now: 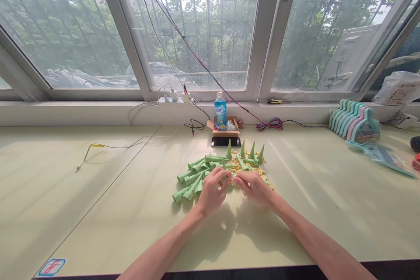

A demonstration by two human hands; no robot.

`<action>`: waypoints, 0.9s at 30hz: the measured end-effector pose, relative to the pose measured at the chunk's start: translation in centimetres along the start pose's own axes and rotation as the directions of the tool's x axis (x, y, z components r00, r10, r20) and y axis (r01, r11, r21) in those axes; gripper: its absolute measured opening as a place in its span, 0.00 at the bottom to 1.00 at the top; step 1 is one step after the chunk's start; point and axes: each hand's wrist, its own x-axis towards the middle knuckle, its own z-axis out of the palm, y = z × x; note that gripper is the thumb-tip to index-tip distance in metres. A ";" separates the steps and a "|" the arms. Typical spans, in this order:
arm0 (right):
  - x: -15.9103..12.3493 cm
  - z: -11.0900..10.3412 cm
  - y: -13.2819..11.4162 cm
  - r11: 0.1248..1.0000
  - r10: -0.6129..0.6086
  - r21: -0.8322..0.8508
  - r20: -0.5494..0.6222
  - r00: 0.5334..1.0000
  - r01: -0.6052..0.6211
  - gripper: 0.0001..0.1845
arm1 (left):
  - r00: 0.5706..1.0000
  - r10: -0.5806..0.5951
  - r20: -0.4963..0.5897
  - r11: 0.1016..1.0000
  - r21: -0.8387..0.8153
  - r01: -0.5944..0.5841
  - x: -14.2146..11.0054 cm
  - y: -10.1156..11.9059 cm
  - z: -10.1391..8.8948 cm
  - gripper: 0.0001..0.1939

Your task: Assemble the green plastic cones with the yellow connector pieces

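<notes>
In the middle of the table, my left hand is closed round a green plastic cone spike, whose tip points up above the fingers. My right hand meets it fingertip to fingertip in a pinch; what the pinch holds is hidden. Several hollow green cone spikes lie in a pile to the left and behind the hands. A few more green cones stand point up at the back of the pile. Small yellow plastic pieces are scattered among them, partly covered by my right hand.
Behind the pile lie a black phone and an open cardboard box, with a blue bottle at the box. Cable bundles run along the sill. At right stand pastel plastic dustpan-like items; a thin wire crosses the left side.
</notes>
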 end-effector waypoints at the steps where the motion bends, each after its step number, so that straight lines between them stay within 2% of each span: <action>1: 0.0 0.0 0.0 1.000 0.006 -0.003 0.005 1.000 -0.006 0.22 | 1.000 -0.001 -0.001 1.000 0.001 0.001 0.0 0.0 0.0 0.10; 4: 0.0 -0.1 -0.3 1.000 0.024 -0.006 0.001 1.000 -0.024 0.21 | 1.000 -0.008 -0.006 1.000 0.001 0.008 0.0 0.1 0.0 0.10; 8: -0.1 -0.2 -0.6 0.997 0.036 0.070 0.002 0.999 -0.036 0.07 | 1.000 -0.023 -0.011 1.000 -0.011 0.023 0.1 0.1 0.0 0.10; 9: -0.1 -0.2 -0.7 0.996 0.029 0.090 0.002 1.000 -0.029 0.07 | 1.000 -0.027 -0.010 1.000 -0.015 0.027 0.1 0.1 0.0 0.10; 15: -0.1 -0.2 -0.6 0.995 -0.010 0.095 -0.015 1.000 0.012 0.09 | 0.999 -0.035 -0.010 0.999 -0.016 0.035 0.0 0.1 0.0 0.11; 23: 0.1 0.1 -0.2 1.000 -0.003 -0.029 -0.025 1.000 0.003 0.22 | 1.000 -0.016 -0.009 1.000 0.004 0.016 0.0 0.1 0.0 0.11; 25: 0.0 0.1 -0.2 0.999 0.003 -0.033 -0.026 1.000 -0.004 0.22 | 1.000 -0.015 -0.014 1.000 0.008 0.015 0.0 0.1 0.0 0.11; 27: 0.0 0.0 -0.3 1.000 0.019 0.002 -0.014 1.000 -0.019 0.17 | 1.000 -0.017 -0.018 1.000 0.007 0.018 0.0 0.1 0.0 0.11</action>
